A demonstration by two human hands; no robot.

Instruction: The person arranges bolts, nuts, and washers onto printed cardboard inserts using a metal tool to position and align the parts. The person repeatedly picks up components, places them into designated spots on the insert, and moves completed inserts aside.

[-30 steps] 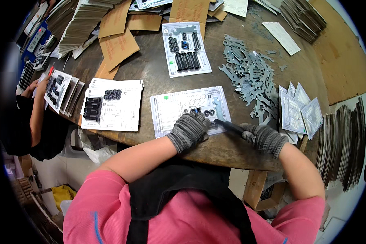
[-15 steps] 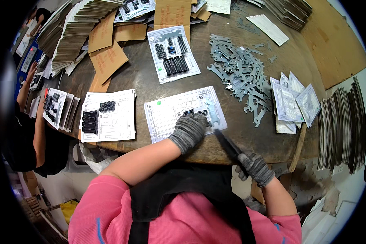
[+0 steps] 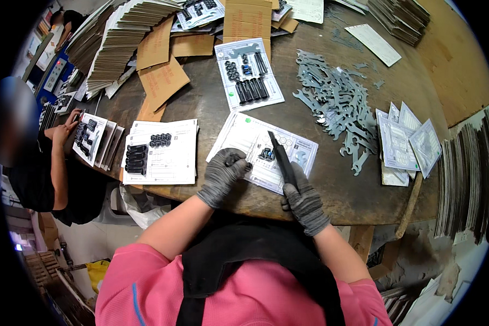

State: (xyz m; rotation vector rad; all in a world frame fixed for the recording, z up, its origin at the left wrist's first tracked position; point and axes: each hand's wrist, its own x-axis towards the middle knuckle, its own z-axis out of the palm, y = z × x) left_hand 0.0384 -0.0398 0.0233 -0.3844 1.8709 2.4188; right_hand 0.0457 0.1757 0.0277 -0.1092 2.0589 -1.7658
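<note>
Swung up since the earlier frame, the dark tool slants over the printed card, mid-frame.
Right hand wraps the tool's lower end, seemingly leaving its tip free; left hand's grip curls around small dark pieces by the card's edge.
</note>
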